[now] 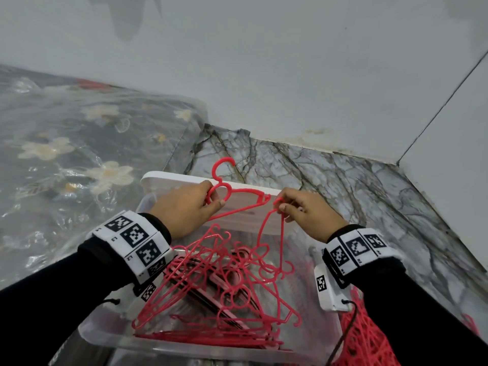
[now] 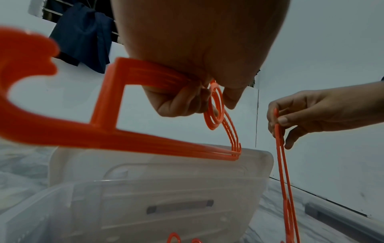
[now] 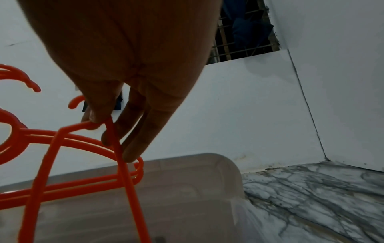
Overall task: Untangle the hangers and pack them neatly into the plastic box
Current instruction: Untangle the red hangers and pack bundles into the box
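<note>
My left hand (image 1: pixel 182 207), centre-left of the head view, is curled round a thin red plastic hanger (image 1: pixel 237 200) at its neck; my right hand (image 1: pixel 309 210), centre-right, pinches the tangled red hanger cluster (image 1: pixel 224 281) dangling over the clear plastic box (image 1: pixel 105 331) at bottom centre. Pull apart too fast and a caught hook could snap — or drag the bunch out.

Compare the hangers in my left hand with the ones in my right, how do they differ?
The left hand grips its hanger stack near the hook, lying roughly level and aligned; the right hand pinches its dangling hangers by an end, so they hang steeply down. The left stack looks free; the right ones trail into the tangle. Both are red plastic.
</note>
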The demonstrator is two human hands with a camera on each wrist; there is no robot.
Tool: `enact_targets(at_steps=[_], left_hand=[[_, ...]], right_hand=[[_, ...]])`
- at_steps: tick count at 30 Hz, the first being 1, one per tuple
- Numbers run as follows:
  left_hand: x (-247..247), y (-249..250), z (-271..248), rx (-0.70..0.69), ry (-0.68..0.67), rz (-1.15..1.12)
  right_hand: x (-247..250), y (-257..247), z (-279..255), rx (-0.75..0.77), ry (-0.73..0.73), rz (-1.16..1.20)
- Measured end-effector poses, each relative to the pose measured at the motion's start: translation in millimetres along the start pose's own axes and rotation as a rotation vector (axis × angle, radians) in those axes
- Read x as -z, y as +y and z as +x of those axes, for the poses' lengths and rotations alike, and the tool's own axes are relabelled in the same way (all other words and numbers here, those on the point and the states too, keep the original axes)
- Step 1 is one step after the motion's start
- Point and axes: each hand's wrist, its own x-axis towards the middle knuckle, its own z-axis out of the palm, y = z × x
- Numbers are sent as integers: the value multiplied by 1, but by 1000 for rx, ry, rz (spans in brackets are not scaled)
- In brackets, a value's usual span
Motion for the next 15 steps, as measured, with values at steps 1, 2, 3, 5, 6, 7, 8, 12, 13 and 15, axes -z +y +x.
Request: enact_targets(at_steps=[1, 2, 3, 5, 6, 7, 8, 12, 13, 15], left_hand=[[0, 1, 0, -1, -6, 10], [0, 1, -1, -1, -15, 16], [0, 2, -1, 1, -26, 14], [-1, 3, -3, 4, -46, 3], [-1, 3, -3, 0, -53, -8], [-2, 3, -4, -6, -56, -32], [-2, 4, -5, -16, -55, -62], [-2, 4, -6, -76, -11, -159], [-2, 5, -5, -94, -2, -201], [-2, 5, -4, -127, 19, -311]], right_hand=[[0, 0, 0, -1, -6, -13], [0, 0, 0, -4, -6, -14], [1, -1, 1, -10, 4, 5], [5, -3, 3, -33, 83, 110], [8, -5, 5, -47, 147, 191], [13, -6, 7, -60, 213, 288], [19, -7, 8, -70, 274, 397], [36, -10, 9, -99, 447, 749], [38, -10, 9, -109, 462, 789], [38, -12, 8, -116, 461, 845]])
